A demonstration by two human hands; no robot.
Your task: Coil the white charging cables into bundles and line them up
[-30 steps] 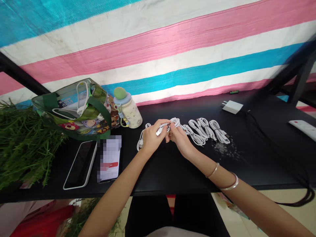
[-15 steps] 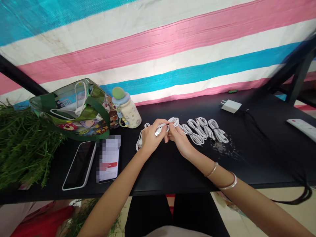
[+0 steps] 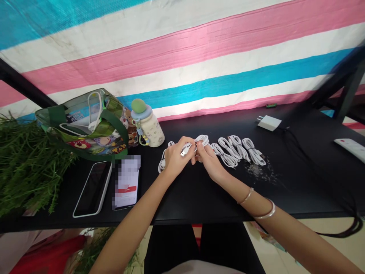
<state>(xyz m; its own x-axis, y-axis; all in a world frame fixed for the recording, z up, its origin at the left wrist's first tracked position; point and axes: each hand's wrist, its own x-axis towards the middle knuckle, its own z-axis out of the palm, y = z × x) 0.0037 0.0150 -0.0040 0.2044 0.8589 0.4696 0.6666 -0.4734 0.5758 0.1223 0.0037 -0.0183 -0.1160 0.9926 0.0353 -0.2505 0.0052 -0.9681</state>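
Observation:
Both hands grip one coiled white USB cable (image 3: 203, 139) above the black table (image 3: 182, 201). My left hand (image 3: 177, 156) is closed around its left end, and a USB plug pokes out between thumb and fingers. Pinching the coil from the other side is my right hand (image 3: 209, 161), with two bracelets on that wrist. The fingertips nearly meet at the middle of the bundle, where any tie is mostly hidden. Right of the hands lie several coiled white cables (image 3: 227, 154), bound with dark ties. Another white cable (image 3: 162, 161) lies partly behind my left hand.
At left stand a see-through green bag (image 3: 82, 133), a cream bottle (image 3: 152, 131) and green artificial grass (image 3: 31, 167). Two phones (image 3: 92, 190) lie near the front edge. Rightward are a white charger plug (image 3: 268, 122), a black cord (image 3: 310, 161) and a white power strip (image 3: 350, 148).
The view has shifted very slightly. Both hands keep hold of the coiled cable in almost the same pose.

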